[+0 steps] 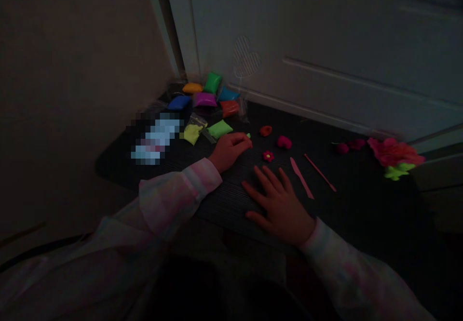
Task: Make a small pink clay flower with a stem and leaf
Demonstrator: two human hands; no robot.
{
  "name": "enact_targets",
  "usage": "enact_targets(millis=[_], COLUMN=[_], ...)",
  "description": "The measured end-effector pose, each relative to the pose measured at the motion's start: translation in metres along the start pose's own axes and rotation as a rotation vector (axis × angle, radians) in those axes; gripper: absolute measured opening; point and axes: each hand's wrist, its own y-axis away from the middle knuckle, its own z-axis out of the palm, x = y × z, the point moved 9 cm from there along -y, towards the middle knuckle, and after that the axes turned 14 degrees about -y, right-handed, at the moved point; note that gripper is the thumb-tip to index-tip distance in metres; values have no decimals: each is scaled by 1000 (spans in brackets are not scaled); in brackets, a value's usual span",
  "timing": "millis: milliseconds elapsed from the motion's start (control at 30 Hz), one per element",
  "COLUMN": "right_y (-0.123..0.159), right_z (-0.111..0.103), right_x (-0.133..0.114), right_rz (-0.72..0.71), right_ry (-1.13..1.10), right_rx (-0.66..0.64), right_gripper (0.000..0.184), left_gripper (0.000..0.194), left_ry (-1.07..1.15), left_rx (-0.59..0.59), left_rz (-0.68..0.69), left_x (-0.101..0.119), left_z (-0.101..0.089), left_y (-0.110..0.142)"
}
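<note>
My left hand [231, 151] is closed, fingers curled and pinched together, just above the dark table. A small bit of light green clay [248, 136] shows at its fingertips, mostly hidden behind them. My right hand [280, 205] is open, its fingers spread over the table near the front edge, holding nothing. Beyond its fingertips lies a small red flower with a yellow centre [268, 156]. Farther back are a red-orange clay piece [265, 130] and a pink clay lump [284, 142]. A pink plastic knife [301, 178] and a thin pink stick tool [320, 172] lie to the right.
Packets of coloured clay, such as a purple one [205, 100] and a light green one [220, 129], are grouped at the back left. A blurred bright rectangle [159, 135] lies left. Pink flower-like pieces [394, 151] sit at the right end. A white panel [307, 36] stands behind.
</note>
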Motion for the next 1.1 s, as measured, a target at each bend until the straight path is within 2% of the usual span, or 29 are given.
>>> enact_targets(millis=[167,267,433,567,667,800,933,1100], right_y=[0,-1,-2,-2,-1,-1,0,0], right_z=[-4,1,-3,0,-5,1,-3,3], right_x=[7,-1,6,-1,5,-4,6,-5], right_rz=[77,1,75,-2,78,-8,97,0], right_ry=[25,-6,21,20,46,9,15,-27], right_rx=[48,-7,35,7,62,-2,48,-14], right_gripper=[53,54,53,54,53,55,54,54], left_gripper=[17,17,17,17,17,17,17,17], left_ry=[-3,0,1,-7,-15,-22,-11,5], left_rx=[-3,1,2,-1,-1,1,-2,-7], left_rz=[-12,-4,12,-4,-1,-2,-4,-14], left_x=[-1,0,2,0,0,0,0,-1], left_z=[0,0,0,0,0,-1,0,0], left_y=[0,0,0,0,0,0,0,0])
